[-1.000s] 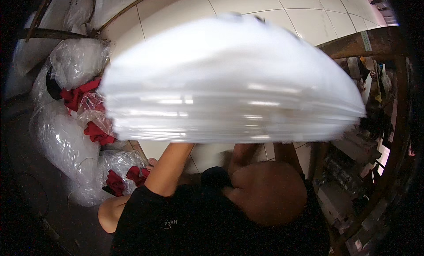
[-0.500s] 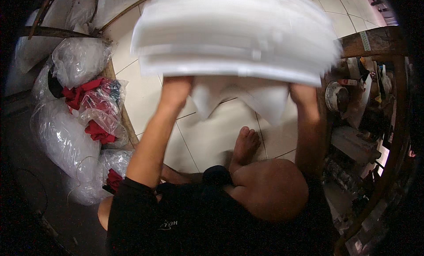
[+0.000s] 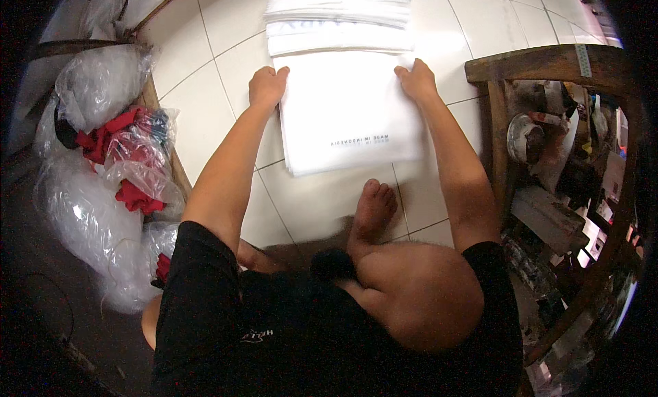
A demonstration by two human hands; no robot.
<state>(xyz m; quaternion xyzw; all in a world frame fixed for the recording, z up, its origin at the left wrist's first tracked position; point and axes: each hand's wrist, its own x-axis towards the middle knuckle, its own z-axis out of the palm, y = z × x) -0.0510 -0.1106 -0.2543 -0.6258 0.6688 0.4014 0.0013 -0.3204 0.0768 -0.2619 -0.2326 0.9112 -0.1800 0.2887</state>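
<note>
A stack of thin white sheets [image 3: 349, 109], with small dark print near its near edge, is held low over the tiled floor in front of me. My left hand [image 3: 267, 86] closes on its left edge, thumb on top. At the opposite edge, my right hand [image 3: 417, 79] grips it the same way. The undersides of both hands' fingers are hidden. Beyond the hands, the far part of the stack shows several folded or layered white edges [image 3: 336, 37]. Whether the stack touches the floor, I cannot tell.
Clear plastic bags [image 3: 89, 191] lie along the left, some with red cloth [image 3: 137, 197] inside. A wooden frame [image 3: 534, 64] stands at the right, with a cluttered shelf of pots and scraps [image 3: 526, 138] within it. My bare foot [image 3: 373, 208] rests on the tiles [image 3: 185, 109].
The white stack, raised and blurred before, has come down and flattened out, its printed near face now showing. Both hands have moved a little farther away from me, still gripping its sides.
</note>
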